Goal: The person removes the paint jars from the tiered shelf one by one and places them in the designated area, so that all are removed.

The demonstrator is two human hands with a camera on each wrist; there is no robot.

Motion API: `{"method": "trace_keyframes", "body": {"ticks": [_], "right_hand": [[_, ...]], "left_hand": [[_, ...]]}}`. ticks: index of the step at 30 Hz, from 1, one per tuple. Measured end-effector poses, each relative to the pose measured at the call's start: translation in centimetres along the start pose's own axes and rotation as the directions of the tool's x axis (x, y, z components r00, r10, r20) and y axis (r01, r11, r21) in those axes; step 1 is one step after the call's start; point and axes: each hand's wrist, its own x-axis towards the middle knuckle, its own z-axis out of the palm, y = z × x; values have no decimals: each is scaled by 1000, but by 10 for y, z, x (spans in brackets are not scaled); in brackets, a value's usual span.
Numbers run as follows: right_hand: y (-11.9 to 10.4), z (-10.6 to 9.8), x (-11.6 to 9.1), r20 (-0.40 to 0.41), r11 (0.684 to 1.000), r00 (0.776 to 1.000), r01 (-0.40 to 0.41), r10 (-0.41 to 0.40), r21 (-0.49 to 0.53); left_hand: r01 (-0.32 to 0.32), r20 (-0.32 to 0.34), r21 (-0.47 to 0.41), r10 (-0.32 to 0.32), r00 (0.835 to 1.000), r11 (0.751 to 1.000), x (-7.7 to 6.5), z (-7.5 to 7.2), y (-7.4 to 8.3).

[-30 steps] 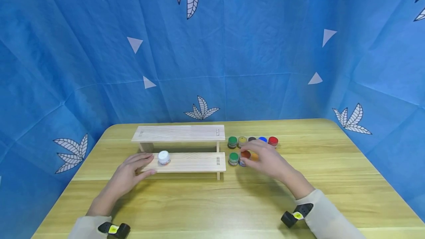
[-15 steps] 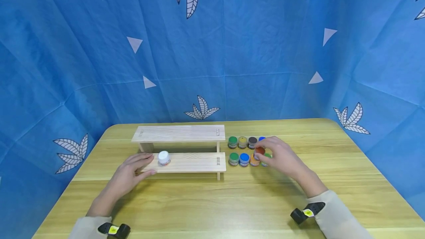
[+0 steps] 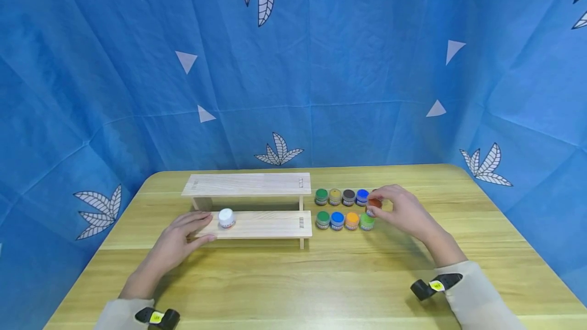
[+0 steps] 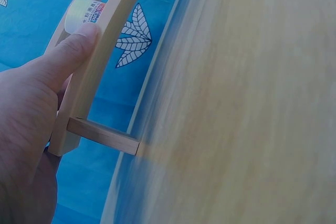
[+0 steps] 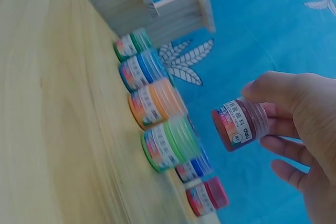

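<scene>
My right hand (image 3: pixel 405 213) pinches a reddish-brown paint jar (image 5: pixel 235 127) by its lid end, holding it up off the table. It hangs behind the light green jar (image 3: pixel 367 222), over the right end of the back row. At the left, my left hand (image 3: pixel 170 244) grips the left end of the front, lower step of a wooden two-tier rack (image 3: pixel 266 224). Its thumb (image 4: pixel 73 51) lies along the front edge of the board. A white-lidded paint jar (image 3: pixel 227 218) stands upright on that step, just right of the left fingers.
Beside the rack, the front row has dark green (image 3: pixel 323 220), blue (image 3: pixel 337 221) and orange (image 3: pixel 352 221) jars. Behind are green (image 3: pixel 321 197), ochre (image 3: pixel 335 197), black (image 3: pixel 349 197) and blue (image 3: pixel 362 197) jars, plus a red one (image 5: pixel 207 196). A blue curtain (image 3: pixel 367 136) hangs behind the table.
My right hand has lifted the reddish-brown jar and carried it rightward, from above the front row's blue jar to past the light green one. My left hand and the white-lidded jar stay put.
</scene>
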Motion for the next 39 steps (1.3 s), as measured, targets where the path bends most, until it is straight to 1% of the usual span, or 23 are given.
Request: {"method": "trace_keyframes", "body": {"ticks": [7, 11, 19, 23, 29, 33, 39], "right_hand": [[14, -4, -4, 21, 998, 998, -56, 56, 5], [21, -5, -6, 37, 998, 997, -70, 70, 3], [33, -2, -9, 91, 997, 994, -70, 67, 30], [36, 2, -10, 125, 998, 991, -55, 50, 41], [38, 6, -13, 163, 998, 986, -44, 35, 54], [37, 6, -15, 186, 998, 982, -54, 45, 43], [37, 5, -15, 218, 997, 976, -42, 28, 62]], "left_hand": [[16, 11, 3, -16, 1000, 1000, 0, -1, 0], [19, 14, 0, -19, 1000, 1000, 0, -1, 0], [12, 9, 4, -12, 1000, 1000, 0, 0, 1], [6, 5, 8, -6, 1000, 1000, 0, -1, 1], [1, 4, 7, -1, 1000, 1000, 0, 0, 1], [-1, 0, 12, 1, 1000, 1000, 0, 0, 1], [-3, 1, 12, 3, 1000, 1000, 0, 2, 0]]}}
